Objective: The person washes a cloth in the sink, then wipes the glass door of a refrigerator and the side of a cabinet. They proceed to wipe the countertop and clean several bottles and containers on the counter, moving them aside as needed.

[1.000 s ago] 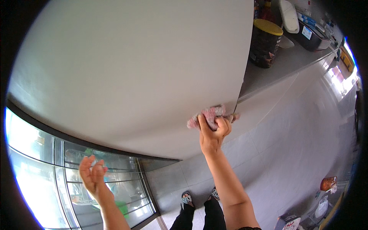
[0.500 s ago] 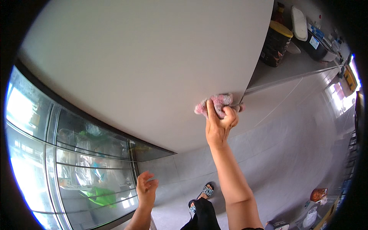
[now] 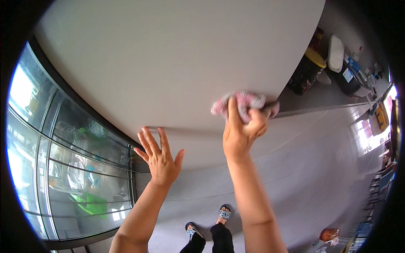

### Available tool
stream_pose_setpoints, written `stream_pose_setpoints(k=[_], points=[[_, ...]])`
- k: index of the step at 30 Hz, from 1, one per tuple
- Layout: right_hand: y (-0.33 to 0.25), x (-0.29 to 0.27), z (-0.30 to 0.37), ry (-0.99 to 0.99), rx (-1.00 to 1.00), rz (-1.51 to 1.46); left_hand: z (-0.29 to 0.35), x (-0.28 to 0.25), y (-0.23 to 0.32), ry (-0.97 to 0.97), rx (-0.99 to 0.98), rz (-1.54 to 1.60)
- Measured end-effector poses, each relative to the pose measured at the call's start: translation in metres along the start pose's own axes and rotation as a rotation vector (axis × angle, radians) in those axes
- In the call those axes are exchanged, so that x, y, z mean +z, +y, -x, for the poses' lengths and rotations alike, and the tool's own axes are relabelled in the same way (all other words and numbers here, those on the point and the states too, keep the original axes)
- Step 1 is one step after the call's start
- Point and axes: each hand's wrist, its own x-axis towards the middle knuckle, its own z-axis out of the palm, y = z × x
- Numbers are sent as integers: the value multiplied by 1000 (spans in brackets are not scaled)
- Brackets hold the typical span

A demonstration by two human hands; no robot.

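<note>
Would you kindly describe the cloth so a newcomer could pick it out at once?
Find the big pale panel filling the upper middle. Near its right edge, low down, the right hand holds the cloth. It is bunched and fuzzy, its mottled pink and grey unlike the dark, yellow-lidded tub beyond.
</note>
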Motion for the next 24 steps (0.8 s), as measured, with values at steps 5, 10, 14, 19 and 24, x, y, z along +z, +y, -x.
stream_pose_setpoints(k=[5, 10, 14, 19, 24], points=[[2, 1, 8, 11, -49, 20, -9, -17, 54, -75, 183, -3], [-10, -18, -51, 47, -84, -35, -24, -29, 79, -145, 232, 12], [5, -41, -67, 309, -151, -362, -13, -40, 64, -164, 196, 145], [-10, -52, -167, 174, -322, -235, -15, -46, 61, -192, 274, 143], [-3, -5, -88, 73, -366, -148, -18, -49, 57, -252, 283, 78]])
